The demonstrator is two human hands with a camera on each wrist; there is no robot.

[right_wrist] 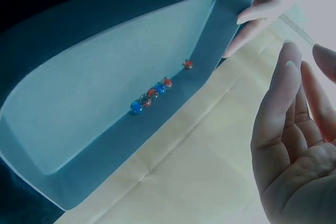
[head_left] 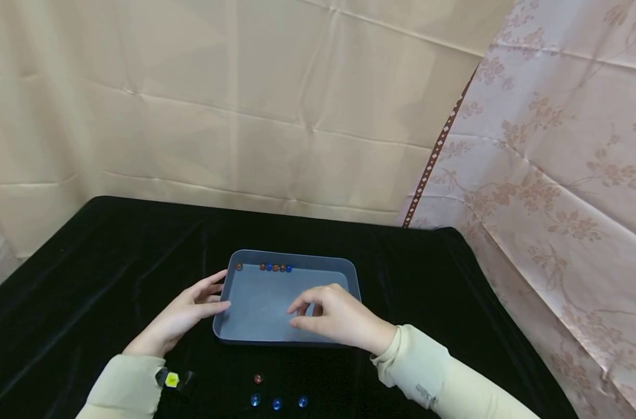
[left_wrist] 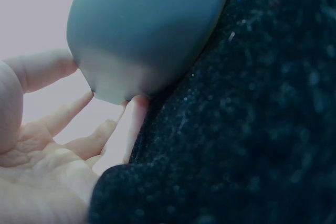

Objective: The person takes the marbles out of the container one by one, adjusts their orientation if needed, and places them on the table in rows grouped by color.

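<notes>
A blue-grey rectangular tray (head_left: 260, 308) lies on the black cloth. My left hand (head_left: 189, 305) holds its left end, thumb over the rim and fingers against the outer side; in the left wrist view the fingertips (left_wrist: 139, 100) touch the tray's corner. Over the tray's right part hovers my right hand (head_left: 338, 314), fingers loosely bent, thumb apart from them and nothing between. Along the tray's far wall sits a row of several red-orange and blue glass marbles (right_wrist: 153, 93), with one reddish marble (right_wrist: 188, 64) apart toward the left end.
In front of the tray, a reddish marble (head_left: 258, 378) and three blue marbles (head_left: 277, 403) lie on the black cloth (head_left: 155, 244). Beige curtain (head_left: 234, 116) hangs behind the table, floral fabric (head_left: 569, 163) to the right. A dark strap with a yellow tag (head_left: 171, 380) is by the left cuff.
</notes>
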